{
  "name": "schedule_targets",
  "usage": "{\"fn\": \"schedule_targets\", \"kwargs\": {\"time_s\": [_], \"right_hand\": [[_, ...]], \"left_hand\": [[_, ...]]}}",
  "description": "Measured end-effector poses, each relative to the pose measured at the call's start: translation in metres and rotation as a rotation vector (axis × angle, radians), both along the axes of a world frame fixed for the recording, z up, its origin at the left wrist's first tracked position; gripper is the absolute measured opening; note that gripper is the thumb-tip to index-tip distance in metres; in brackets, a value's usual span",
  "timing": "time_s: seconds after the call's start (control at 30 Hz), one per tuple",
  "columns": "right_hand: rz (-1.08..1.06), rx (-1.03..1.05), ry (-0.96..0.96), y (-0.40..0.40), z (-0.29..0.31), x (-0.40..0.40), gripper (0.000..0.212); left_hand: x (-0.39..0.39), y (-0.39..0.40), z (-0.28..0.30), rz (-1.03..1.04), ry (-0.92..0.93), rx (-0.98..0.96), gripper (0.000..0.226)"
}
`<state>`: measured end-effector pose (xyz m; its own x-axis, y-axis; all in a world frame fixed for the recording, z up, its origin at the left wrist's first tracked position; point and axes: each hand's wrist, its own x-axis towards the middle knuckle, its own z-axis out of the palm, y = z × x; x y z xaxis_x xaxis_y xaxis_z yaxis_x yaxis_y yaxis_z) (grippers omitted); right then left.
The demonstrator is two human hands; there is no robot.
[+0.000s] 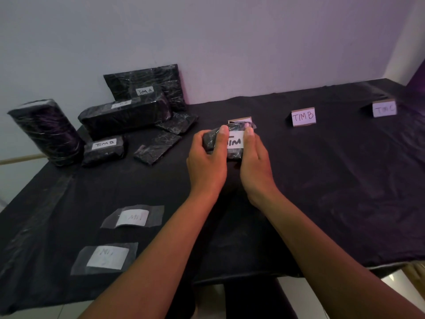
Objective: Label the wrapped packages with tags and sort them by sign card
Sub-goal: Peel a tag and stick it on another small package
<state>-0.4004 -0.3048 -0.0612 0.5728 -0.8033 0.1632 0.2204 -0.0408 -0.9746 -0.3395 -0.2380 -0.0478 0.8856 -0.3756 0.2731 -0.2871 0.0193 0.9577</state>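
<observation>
A black-covered table [322,203] stands against a pale wall. Near its middle, the left hand [207,160] and right hand [255,162] clasp a small black package [234,153] from both sides, thumbs pressing its white tag [235,141], just before a half-hidden sign card [239,120]

A plain room set up as a makeshift parcel-sorting station: a table [322,203] draped in black cloth against a bare pale wall [230,42], with handwritten sign cards [303,116] standing far right.

The hands hide the held package's tag [235,142] past "TIM"; the sign card [240,120] behind it is mostly covered.
</observation>
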Motion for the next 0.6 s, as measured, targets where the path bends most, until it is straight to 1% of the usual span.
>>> {"fn": "schedule_targets", "kwargs": {"time_s": [0.17,0.27,0.4,0.53,0.6], "right_hand": [[-0.004,0.098,-0.022,-0.004,-0.002,0.001,0.045],[-0.006,0.1,-0.01,-0.006,-0.001,0.003,0.046],[-0.015,0.116,0.018,-0.004,-0.006,0.005,0.045],[-0.033,0.105,0.053,0.001,-0.008,0.011,0.051],[-0.038,0.093,0.058,0.001,-0.007,0.012,0.052]], "left_hand": [[0.011,0.006,-0.002,-0.027,-0.184,0.064,0.018],[0.01,0.005,-0.003,0.012,-0.204,0.045,0.017],[0.009,0.006,-0.008,0.038,-0.18,0.067,0.021],[0.005,0.01,-0.009,0.019,-0.06,0.096,0.037],[0.005,0.012,-0.007,-0.011,-0.021,0.064,0.035]]}}
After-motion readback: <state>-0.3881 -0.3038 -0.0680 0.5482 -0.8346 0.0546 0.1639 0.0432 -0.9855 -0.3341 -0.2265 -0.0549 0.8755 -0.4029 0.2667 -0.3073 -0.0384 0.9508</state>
